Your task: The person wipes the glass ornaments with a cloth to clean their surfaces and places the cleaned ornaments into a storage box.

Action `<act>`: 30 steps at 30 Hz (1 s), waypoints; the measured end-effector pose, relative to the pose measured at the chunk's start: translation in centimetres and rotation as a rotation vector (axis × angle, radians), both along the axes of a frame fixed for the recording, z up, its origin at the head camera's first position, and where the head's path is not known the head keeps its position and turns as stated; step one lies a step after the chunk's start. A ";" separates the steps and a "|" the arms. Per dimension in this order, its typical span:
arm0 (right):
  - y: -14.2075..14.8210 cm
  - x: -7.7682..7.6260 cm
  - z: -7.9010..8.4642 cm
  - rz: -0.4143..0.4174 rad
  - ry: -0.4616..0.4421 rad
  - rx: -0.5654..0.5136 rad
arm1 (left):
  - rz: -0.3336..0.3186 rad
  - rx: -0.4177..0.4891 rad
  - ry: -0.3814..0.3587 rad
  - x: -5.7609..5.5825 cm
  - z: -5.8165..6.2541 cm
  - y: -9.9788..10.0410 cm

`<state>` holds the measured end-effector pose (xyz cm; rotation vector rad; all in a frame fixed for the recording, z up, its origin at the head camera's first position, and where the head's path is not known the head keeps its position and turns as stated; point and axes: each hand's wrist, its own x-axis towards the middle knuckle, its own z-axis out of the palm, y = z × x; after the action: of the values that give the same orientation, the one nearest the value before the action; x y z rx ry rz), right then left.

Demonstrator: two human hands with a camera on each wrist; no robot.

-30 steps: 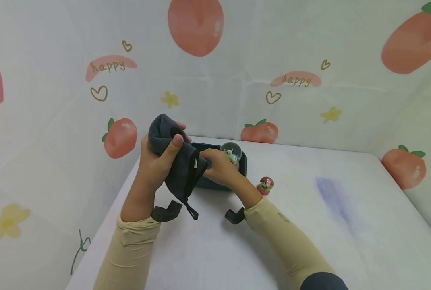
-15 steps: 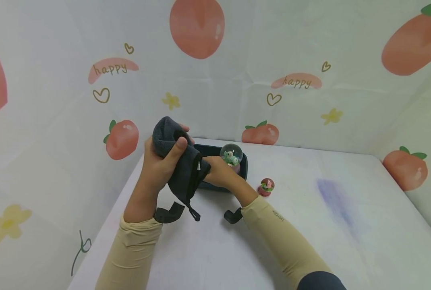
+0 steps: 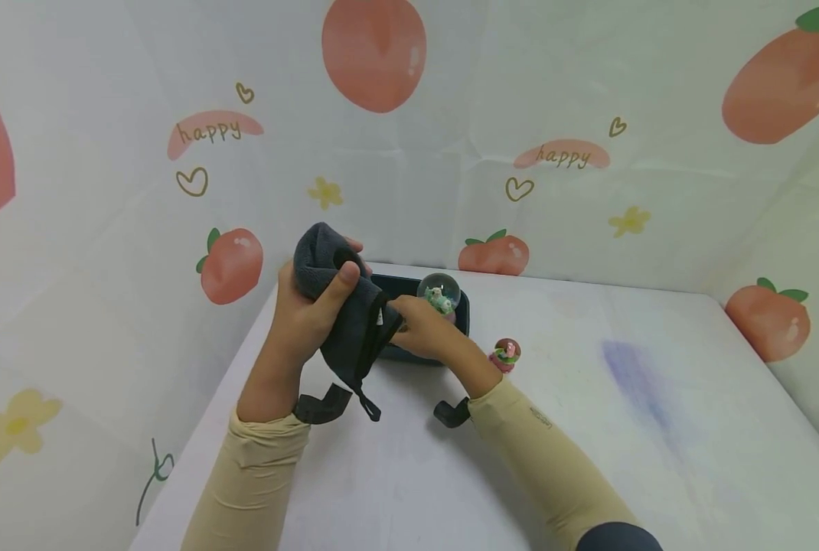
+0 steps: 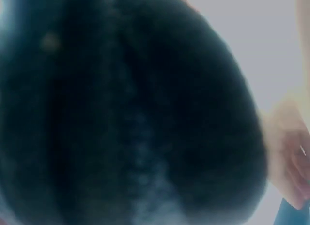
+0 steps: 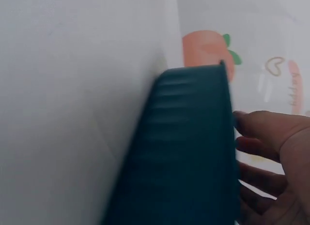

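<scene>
In the head view my left hand (image 3: 299,321) grips a bunched dark grey cloth (image 3: 347,329) with black edging, a small white label and a hanging loop. A dark round patch shows beside the thumb, in a fold of the cloth. The dark cloth (image 4: 145,89) fills most of the left wrist view. My right hand (image 3: 426,329) is over the dark teal basket (image 3: 409,354), its fingertips partly hidden behind the cloth's edge. In the right wrist view its fingers reach past the basket's rim; I cannot tell what they hold. A snow globe (image 3: 440,294) stands in the basket.
A smaller snow globe (image 3: 504,354) with a pink base stands on the white table (image 3: 575,459), right of the basket. A purple smudge (image 3: 633,383) marks the tabletop farther right. Behind rises a white backdrop (image 3: 451,191) printed with fruit.
Since one second ago, the left hand and cloth have shifted slightly right and down. The right hand has shifted a little, and the snow globe in the basket shows more clearly beside it.
</scene>
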<state>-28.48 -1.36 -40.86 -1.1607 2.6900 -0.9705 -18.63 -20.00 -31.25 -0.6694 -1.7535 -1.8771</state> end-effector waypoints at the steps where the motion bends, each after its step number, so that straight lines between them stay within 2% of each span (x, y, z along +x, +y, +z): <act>1: 0.3 0.2 0.3 0.003 0.015 -0.011 | 0.000 -0.004 -0.001 0.0 0.0 0.0; 11: 6.4 2.8 2.8 -0.004 0.140 -0.206 | 0.009 -0.038 -0.008 0.1 0.1 0.2; 16: 10.7 3.3 2.8 -0.089 0.152 -0.217 | 0.008 -0.061 -0.015 0.2 0.1 0.3; 18: 12.4 3.3 2.4 -0.146 0.113 -0.207 | 0.006 -0.069 -0.018 0.2 0.2 0.4; 20: 13.9 3.2 1.9 -0.194 0.033 -0.203 | -0.003 -0.075 -0.025 0.2 0.2 0.5; 24: 16.3 3.0 0.8 -0.247 -0.111 -0.182 | -0.017 -0.089 -0.038 0.5 0.1 0.7; 30: 18.3 2.7 -0.4 -0.258 -0.175 -0.104 | -0.024 -0.096 -0.036 0.5 0.0 0.9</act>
<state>-25.77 16.96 -41.24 -0.7118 2.7187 -1.1970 -18.12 -19.06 -31.25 -0.6991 -1.8759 -1.8416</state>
